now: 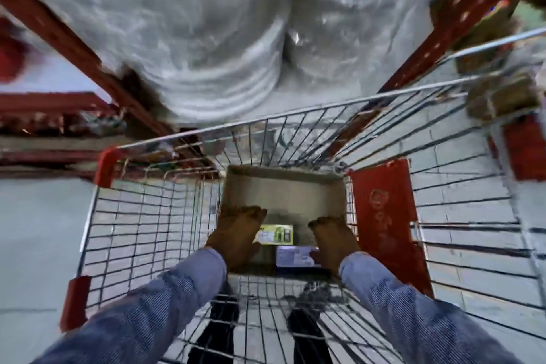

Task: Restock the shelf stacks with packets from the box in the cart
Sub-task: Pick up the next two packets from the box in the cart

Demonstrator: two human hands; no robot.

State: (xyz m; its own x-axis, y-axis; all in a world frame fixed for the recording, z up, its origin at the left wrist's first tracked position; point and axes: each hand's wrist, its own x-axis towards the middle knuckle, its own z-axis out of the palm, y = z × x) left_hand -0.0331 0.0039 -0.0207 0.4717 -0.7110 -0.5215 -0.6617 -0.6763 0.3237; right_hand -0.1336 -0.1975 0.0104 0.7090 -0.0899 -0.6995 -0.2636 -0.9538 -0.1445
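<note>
Down in the wire cart point(141, 216) I had both hands inside the cardboard box point(283, 186), which stood against the cart's far end, below the white stacks on the red shelf point(443, 23) ahead. My judgement was that the step in hand was picking packets out of a nearly emptied box: only two showed on its floor, a yellow-green packet point(276, 234) toward the middle and a blue-and-white packet point(295, 257) nearer me. To do it well, I reckoned each hand should settle flat on one packet, slide fingers under an edge and lift straight up clear of the box walls, so that nothing snagged on the cardboard or the wire. The left hand point(236, 236) lay palm down with fingers loosely spread, its edge over the left end of the yellow-green packet, touching it as far as I could tell but not closed round it. The right hand point(334, 242) was likewise spread, fingers pointing forward, its heel at the right end of the blue-and-white packet; whether the thumb had already caught that packet I could not tell, since blur and the hand itself hid the contact. Neither grip looked clenched.
</note>
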